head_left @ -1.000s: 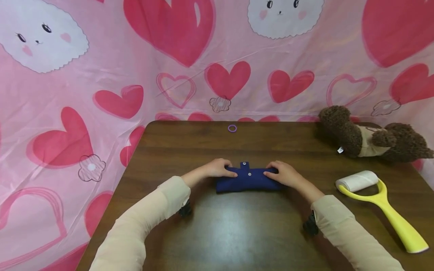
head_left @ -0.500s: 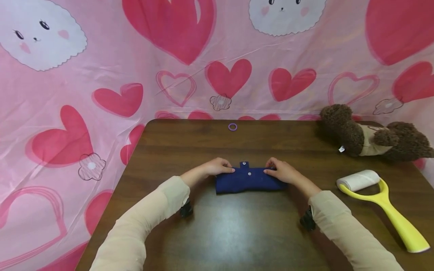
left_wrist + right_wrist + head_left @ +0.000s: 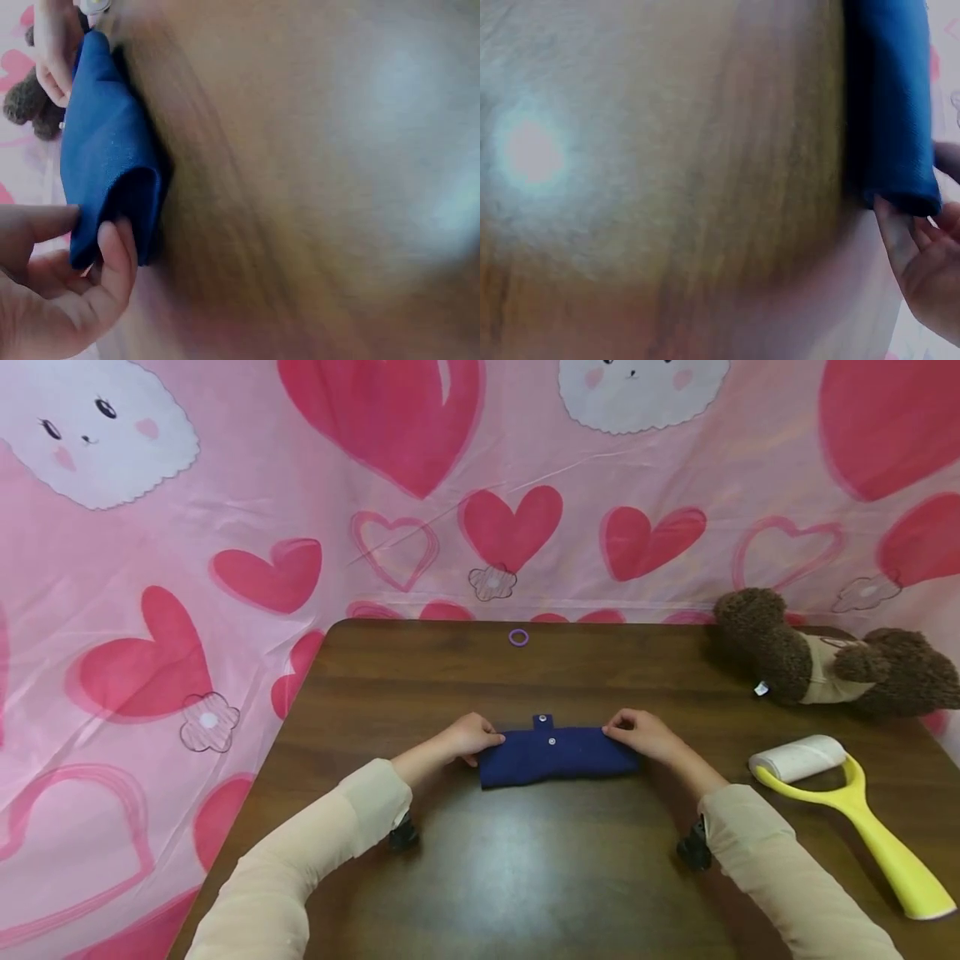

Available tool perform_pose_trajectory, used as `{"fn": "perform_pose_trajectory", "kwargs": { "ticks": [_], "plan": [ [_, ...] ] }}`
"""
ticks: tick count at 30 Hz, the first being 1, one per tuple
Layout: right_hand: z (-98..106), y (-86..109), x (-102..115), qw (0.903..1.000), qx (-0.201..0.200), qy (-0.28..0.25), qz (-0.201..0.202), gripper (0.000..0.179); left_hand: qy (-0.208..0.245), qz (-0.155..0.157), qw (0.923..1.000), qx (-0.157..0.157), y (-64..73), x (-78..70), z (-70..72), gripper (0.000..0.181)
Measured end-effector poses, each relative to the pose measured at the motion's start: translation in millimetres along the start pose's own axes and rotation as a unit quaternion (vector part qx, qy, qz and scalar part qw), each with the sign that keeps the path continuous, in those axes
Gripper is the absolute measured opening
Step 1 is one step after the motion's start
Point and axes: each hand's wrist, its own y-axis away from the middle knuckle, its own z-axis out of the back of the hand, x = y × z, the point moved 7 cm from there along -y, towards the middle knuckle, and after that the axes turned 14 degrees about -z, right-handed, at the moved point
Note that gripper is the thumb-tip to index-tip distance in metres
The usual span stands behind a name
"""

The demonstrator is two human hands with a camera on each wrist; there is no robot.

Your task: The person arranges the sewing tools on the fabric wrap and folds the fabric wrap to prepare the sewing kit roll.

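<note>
A folded dark blue fabric pouch (image 3: 555, 762) lies on the table, its short strap with a metal snap pointing away and a second snap on its body. At its left end, my left hand (image 3: 465, 737) pinches the upper corner. The left wrist view shows the thumb on the cloth (image 3: 109, 142) and fingers of that hand (image 3: 75, 304) at the open end fold. My right hand (image 3: 645, 735) pinches the upper right corner between thumb and fingers. In the right wrist view, fingertips of this hand (image 3: 934, 281) touch the rolled end of the pouch (image 3: 900, 112).
A yellow-handled lint roller (image 3: 855, 802) lies on the right of the brown table (image 3: 495, 877). Behind it a brown teddy bear (image 3: 832, 664) lies on its side. Near the back edge is a small purple ring (image 3: 518, 637). A pink heart-print cloth (image 3: 405, 435) hangs behind.
Both hands have slid outward along the pouch's upper edge, the left hand to the left and the right hand to the right. The pouch lies flatter, its right end more exposed.
</note>
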Motion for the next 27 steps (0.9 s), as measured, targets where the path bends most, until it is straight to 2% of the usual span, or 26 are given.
{"fn": "perform_pose_trajectory", "kwargs": {
  "ticks": [3, 5, 10, 13, 15, 16, 19, 21, 23, 27],
  "plan": [
    [-2, 0.1, -2, 0.9989, -0.028, 0.03, -0.021, 0.024, 0.032, 0.018, 0.9993, -0.012, 5.7, 6.2, -2.6, 0.022],
    [-4, 0.7, 1, 0.997, -0.047, 0.057, -0.023, 0.024, 0.035, 0.021, 0.999, -0.019, 6.7, 7.5, -3.7, 0.027],
    [-8, 5.4, 15, 0.987, -0.101, 0.125, 0.007, 0.019, -0.049, 0.006, 0.9987, -0.013, 0.9, 5.2, -0.6, 0.037],
    [-8, 14.5, 31, 0.9734, -0.162, 0.144, 0.075, 0.013, -0.087, 0.005, 0.9962, -0.002, -1.1, 5.2, 1.6, 0.037],
    [-9, 23.3, 45, 0.9588, -0.197, 0.147, 0.142, 0.014, -0.112, 0.002, 0.9936, 0.01, -2.4, 3.9, 2.7, 0.039],
    [-12, 27.8, 53, 0.9518, -0.203, 0.147, 0.177, 0.016, -0.134, -0.002, 0.9909, 0.017, -3.0, 2.4, 3.9, 0.039],
    [-23, 37.5, 70, 0.9401, -0.178, 0.147, 0.251, 0.022, -0.203, -0.026, 0.9783, 0.029, -5.9, -6.3, 9.3, 0.032],
    [-32, 39.7, 75, 0.9416, -0.145, 0.148, 0.266, 0.026, -0.239, -0.049, 0.9693, 0.031, -9.6, -15.6, 13.0, 0.02],
    [-39, 39.6, 76, 0.9469, -0.122, 0.149, 0.257, 0.028, -0.242, -0.073, 0.9672, 0.025, -14.9, -26.4, 15.2, 0.012],
    [-44, 33.6, 75, 0.9595, -0.106, 0.148, 0.215, 0.026, -0.218, -0.118, 0.9687, 0.008, -29.1, -45.4, 12.4, 0.024]
  ]
}}
